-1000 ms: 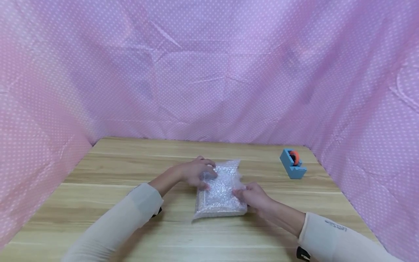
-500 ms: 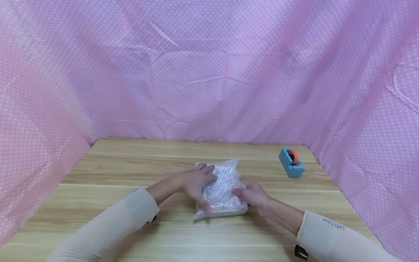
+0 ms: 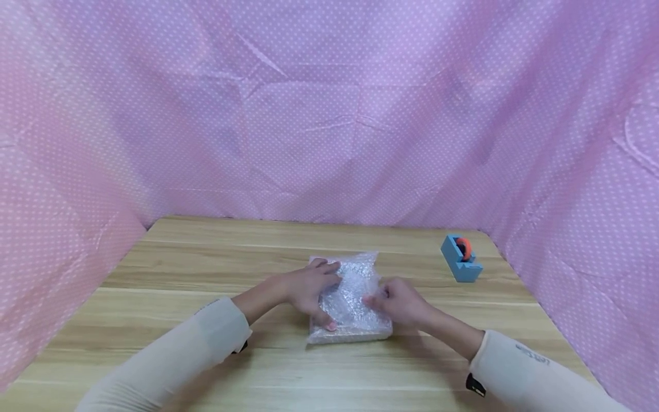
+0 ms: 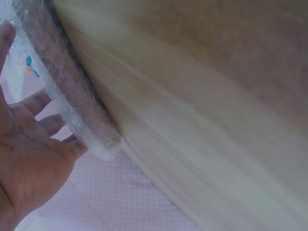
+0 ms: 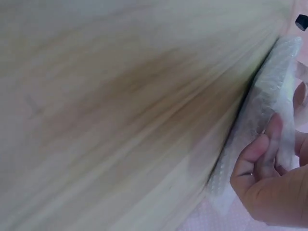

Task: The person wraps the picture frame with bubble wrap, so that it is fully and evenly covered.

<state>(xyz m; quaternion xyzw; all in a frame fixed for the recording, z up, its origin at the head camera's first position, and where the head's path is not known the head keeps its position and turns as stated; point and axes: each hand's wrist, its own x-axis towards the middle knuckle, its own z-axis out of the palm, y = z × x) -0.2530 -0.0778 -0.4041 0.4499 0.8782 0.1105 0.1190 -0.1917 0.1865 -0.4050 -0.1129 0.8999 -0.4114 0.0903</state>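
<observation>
A flat, box-shaped package in clear bubble wrap (image 3: 352,286) lies on the wooden table in the middle of the head view. My left hand (image 3: 309,288) rests spread on its left part, thumb near the front edge and fingers reaching over the top. In the left wrist view the left palm (image 4: 36,163) faces the side of the wrapped package (image 4: 72,91), with fingers along its upper face. At the right edge my right hand (image 3: 404,303) pinches a loose flap of the bubble wrap. The right wrist view shows curled right fingers (image 5: 252,161) at the wrap (image 5: 260,106).
A blue tape dispenser (image 3: 460,260) with an orange-red roll stands at the table's far right. The wooden tabletop (image 3: 206,252) stretches around the package. Pink dotted cloth (image 3: 329,143) hangs behind and on both sides.
My left hand has spread out, its thumb moving nearer the package's front edge. My right hand stays at the right edge, its fingers slightly shifted and raised.
</observation>
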